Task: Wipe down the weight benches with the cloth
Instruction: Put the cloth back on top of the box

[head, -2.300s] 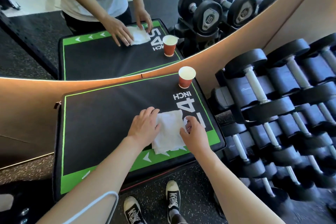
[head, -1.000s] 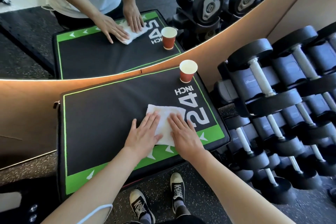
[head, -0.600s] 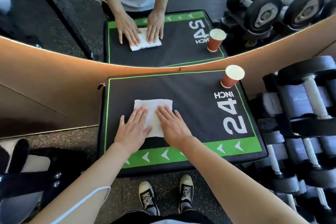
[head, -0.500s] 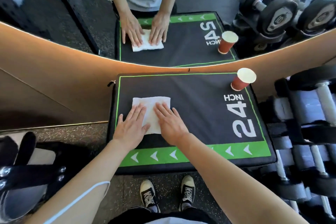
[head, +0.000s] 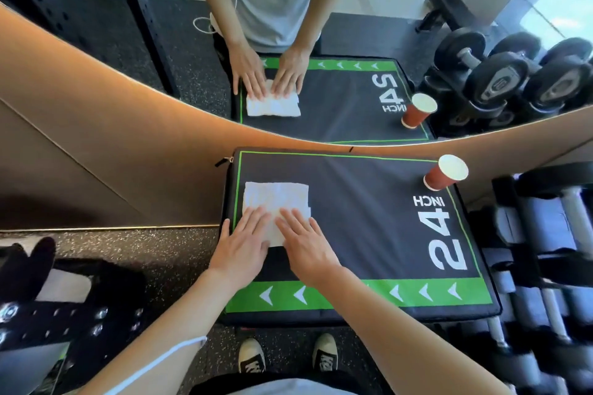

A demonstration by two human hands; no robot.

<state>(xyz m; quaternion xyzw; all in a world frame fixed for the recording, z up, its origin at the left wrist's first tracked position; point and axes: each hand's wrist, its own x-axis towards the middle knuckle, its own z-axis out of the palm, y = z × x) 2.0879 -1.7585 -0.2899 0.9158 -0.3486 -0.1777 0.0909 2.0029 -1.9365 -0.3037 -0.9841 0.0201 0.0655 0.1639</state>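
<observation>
The padded black worktop, trimmed in green and printed "24 INCH", is standing against a mirrored wall, with a rack of dumbbells just beside it on the right. To judge from how the hands lie, the step in hand is a flat, two-handed wipe across the top. To do it well, the person is best sweeping in overlapping lanes from the left edge toward the right, so that no strip of the black surface is being skipped, and running the green arrow band along the near edge as a lane of its own.

The white cloth is lying folded into a rectangle on the left part of the pad, close to the green border line. Even pressure through both palms is what is keeping it flat; pushing from its near edge alone risks bunching the far half.

The left hand is pressing the near left part of the cloth, its fingers straight and close together, gripping nothing. The right hand is lying beside it, fingers straight and slightly spread, reaching onto the cloth's near right corner.

A red paper cup is standing at the far right corner. It looks light and easily tipped, so lifting it aside before the wipe reaches it seems wise.
</observation>
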